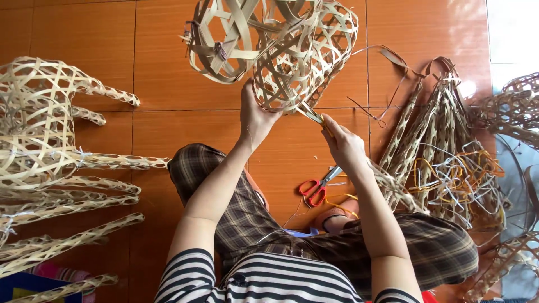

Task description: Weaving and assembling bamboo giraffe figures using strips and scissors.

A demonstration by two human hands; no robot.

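Above the scissors (315, 188), the basket (281, 50) looks mostly woven; left hand (255, 118) grips its rim, right hand (341, 145) pinches a loose strip (310, 114), ends untucked.

The floor (168, 62) is laid with glossy orange-brown tiles. Woven bamboo lattice pieces (39, 151) with long tapering limbs lie along its left side. Red-handled scissors (315, 188) rest near the middle, just beside the seated person's crossed legs. At right lies a heap of narrow woven tubes (432, 140), tangled with orange and white plastic strips (455, 171).
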